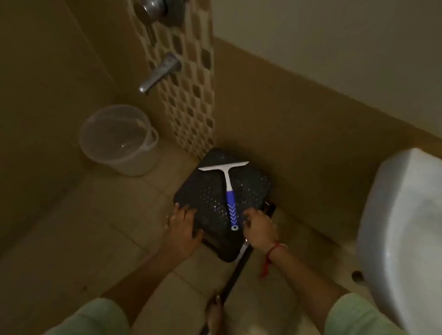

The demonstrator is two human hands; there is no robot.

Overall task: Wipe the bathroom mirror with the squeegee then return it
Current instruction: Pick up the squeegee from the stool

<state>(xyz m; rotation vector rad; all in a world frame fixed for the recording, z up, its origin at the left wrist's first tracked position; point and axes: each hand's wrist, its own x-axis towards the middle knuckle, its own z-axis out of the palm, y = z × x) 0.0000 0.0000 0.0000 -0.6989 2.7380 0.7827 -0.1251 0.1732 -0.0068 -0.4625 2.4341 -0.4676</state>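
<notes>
The squeegee [229, 190] lies flat on top of the black stool [206, 194] in the middle of the frame. Its white blade is at the far end, lying crosswise. Its blue and white handle runs straight down the frame toward me and ends near the stool's near edge.

My left hand [183, 223] is at the stool's lower left edge. The fingers lie on the top surface and the thumb hooks round the rim, so I grip the stool there, well to the left of the handle.

My right hand [260, 228] is at the stool's lower right edge, just right of the handle's end. Its fingers are curled down onto the stool close beside the handle. I cannot tell whether they clamp the rim or touch the handle. A red thread [271, 252] circles that wrist.

The stool stands on the tiled floor in a corner. A clear bucket [118, 140] stands in the upper left, below a metal tap [159, 73] on the wall. A white sink [413, 206] fills the right edge. A dark rod [235, 273] slants from under the stool toward the bottom of the frame, past my bare foot [217, 314].
</notes>
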